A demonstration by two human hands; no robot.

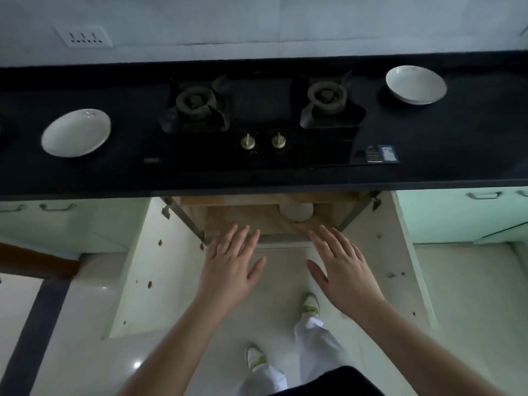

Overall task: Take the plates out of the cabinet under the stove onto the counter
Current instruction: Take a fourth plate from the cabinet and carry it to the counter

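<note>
Under the black stove [257,118] the cabinet [257,221] stands open, both doors swung wide. A white plate [296,212] lies on its wooden shelf, half hidden by the counter edge. Two more white plates rest on the black counter [114,172]: one left of the stove [75,132], one at the far right [415,84]. My left hand [231,264] and my right hand [340,267] hover flat with fingers straight, in front of the cabinet opening, holding nothing. The right fingertips are just below the shelf plate.
The open left door [148,267] and right door [385,252] flank my hands. Pale green cabinet fronts with handles sit on either side. Two stove knobs [263,141] face the counter's front. My feet stand on the light tile floor [471,310] below.
</note>
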